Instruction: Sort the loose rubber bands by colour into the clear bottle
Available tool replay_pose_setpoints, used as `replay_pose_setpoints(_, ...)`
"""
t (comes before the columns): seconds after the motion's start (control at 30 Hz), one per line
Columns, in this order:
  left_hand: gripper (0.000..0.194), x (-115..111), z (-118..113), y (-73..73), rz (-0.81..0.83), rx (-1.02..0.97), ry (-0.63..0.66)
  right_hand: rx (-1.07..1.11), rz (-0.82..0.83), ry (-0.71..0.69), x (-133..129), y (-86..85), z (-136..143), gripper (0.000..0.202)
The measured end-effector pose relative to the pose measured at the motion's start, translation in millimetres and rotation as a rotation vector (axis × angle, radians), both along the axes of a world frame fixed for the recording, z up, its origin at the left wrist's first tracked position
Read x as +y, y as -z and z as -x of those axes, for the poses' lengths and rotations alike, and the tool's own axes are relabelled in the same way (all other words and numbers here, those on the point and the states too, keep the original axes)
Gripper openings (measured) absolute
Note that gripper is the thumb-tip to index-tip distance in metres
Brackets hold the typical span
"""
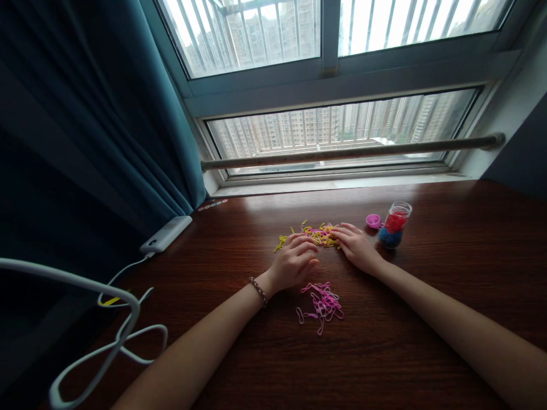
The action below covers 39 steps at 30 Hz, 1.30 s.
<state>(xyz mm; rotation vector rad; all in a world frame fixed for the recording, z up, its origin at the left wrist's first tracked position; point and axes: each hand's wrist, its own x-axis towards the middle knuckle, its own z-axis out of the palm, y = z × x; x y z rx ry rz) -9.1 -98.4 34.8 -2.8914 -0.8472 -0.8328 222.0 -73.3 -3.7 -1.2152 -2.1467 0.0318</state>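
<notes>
Desk (405, 341) w/ yellow-pink pile (319, 236), partly behind L hand (294, 261) & R hand (358, 248)

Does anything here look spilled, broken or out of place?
Nothing looks broken. Only the white cable at left seems untidy, curling in loose loops. The nearer pink loops lie loose but mostly heaped together, so they don't look spilled.

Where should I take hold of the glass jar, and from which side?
Grip the glass jar around its rounded body, below the mouth, probably best from the right. It stands upright and looks open on top, so a level side grip should help keep the red and blue contents in. The pink cup sits close on its left, and the right hand is on that side too.
</notes>
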Motion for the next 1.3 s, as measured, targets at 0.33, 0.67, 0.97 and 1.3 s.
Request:
replay_pose_setpoints(0.33, 0.027, 19, -2, 19.1, 0.093, 0.016, -0.303, 0.176, -0.021, 0.014, 3, -3.9, -3, 0.033)
replay_pose_setpoints(0.67, 0.027, 21, 1, 20.3, 0.093, 0.016, -0.311, 0.21, -0.016, 0.018, 2, -4.9, -2, 0.028)
replay_pose_setpoints(0.97, 0.013, 25, 1, 21.6, 0.082, -0.158, -0.294, 0.316, -0.031, 0.141, -5, -12.4, -4, 0.017)
replay_pose_setpoints(1.3, 0.009, 25, 3, 17.0, 0.128, -0.238, -0.348, 0.306, -0.022, 0.141, -7, -15.4, -3, 0.015)
